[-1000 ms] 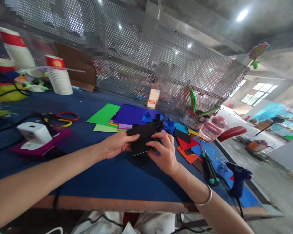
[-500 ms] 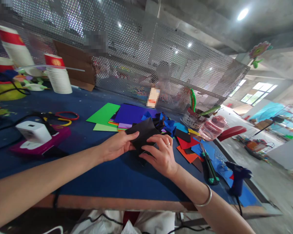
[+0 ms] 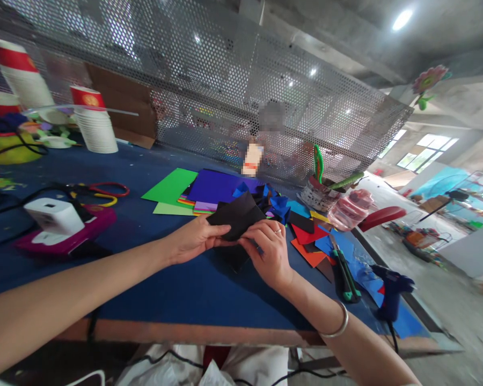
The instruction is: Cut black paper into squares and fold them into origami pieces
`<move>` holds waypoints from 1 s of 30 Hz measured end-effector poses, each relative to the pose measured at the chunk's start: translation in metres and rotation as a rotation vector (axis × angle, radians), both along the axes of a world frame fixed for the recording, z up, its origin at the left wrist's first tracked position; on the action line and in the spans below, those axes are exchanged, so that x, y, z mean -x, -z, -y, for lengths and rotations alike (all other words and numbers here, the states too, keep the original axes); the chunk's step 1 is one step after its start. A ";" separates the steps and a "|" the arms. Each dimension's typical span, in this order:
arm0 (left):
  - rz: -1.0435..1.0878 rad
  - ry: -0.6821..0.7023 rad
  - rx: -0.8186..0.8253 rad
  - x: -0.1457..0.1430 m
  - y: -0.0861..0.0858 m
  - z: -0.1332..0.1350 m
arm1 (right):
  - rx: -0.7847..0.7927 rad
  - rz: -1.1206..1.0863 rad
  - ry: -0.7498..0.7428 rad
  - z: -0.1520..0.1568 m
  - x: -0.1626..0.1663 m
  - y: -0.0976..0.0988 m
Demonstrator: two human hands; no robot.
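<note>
Black paper point(image 3: 241, 214) is held up between both hands above the blue tabletop, its upper part tilted toward me. My left hand point(image 3: 199, 236) pinches its left edge, with the thumb lying on top. At the lower right edge, the fingers of my right hand point(image 3: 268, 249) are pressed together on the same paper. Below the hands another dark piece point(image 3: 233, 260) shows against the table; whether it joins the held paper I cannot tell. Just behind are a stack of coloured paper with a purple sheet point(image 3: 221, 185) on top and crumpled blue and black paper pieces point(image 3: 279, 206).
To the right lie red paper point(image 3: 312, 231), a utility knife point(image 3: 346, 273) and a blue glue gun point(image 3: 392, 292). At left stand a white plug adapter point(image 3: 54, 217), scissors point(image 3: 104, 194) and stacked paper cups point(image 3: 94, 126). A perforated metal screen point(image 3: 209, 80) rises behind.
My right hand's fingers have drawn together and slid to the paper's lower right edge. The paper's face now shows more openly. My left hand stays nearly in place.
</note>
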State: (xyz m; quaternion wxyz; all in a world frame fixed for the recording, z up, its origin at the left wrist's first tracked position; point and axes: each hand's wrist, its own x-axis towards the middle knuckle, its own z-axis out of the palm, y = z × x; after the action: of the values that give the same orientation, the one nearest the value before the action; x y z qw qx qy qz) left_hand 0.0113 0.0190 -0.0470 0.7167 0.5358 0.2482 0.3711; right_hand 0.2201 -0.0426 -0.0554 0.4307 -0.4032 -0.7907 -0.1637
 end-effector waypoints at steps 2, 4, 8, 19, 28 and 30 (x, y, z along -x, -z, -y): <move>-0.048 0.005 -0.047 0.000 0.001 0.001 | 0.011 -0.034 -0.004 0.001 0.000 -0.001; -0.119 0.006 -0.106 0.002 0.003 -0.002 | 0.021 -0.063 -0.024 0.000 -0.002 -0.001; -0.275 -0.101 -0.317 0.006 0.004 -0.014 | 0.103 -0.082 -0.102 -0.003 -0.005 0.001; -0.502 -0.134 -1.532 0.029 0.022 0.025 | 0.231 -0.005 -0.412 0.015 -0.015 0.004; -0.511 -0.158 -1.625 0.033 0.019 0.038 | 0.421 0.132 -0.444 0.022 -0.028 -0.002; -0.505 -0.151 -1.600 0.033 0.018 0.039 | 0.496 0.090 -0.432 0.020 -0.030 -0.003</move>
State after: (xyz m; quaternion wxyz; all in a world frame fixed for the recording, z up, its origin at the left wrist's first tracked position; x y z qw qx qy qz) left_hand -0.0216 -0.0198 -0.0654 0.0172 0.9310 0.0984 0.3510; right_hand 0.2505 -0.0628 -0.0529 0.3087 -0.3111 -0.8919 0.1113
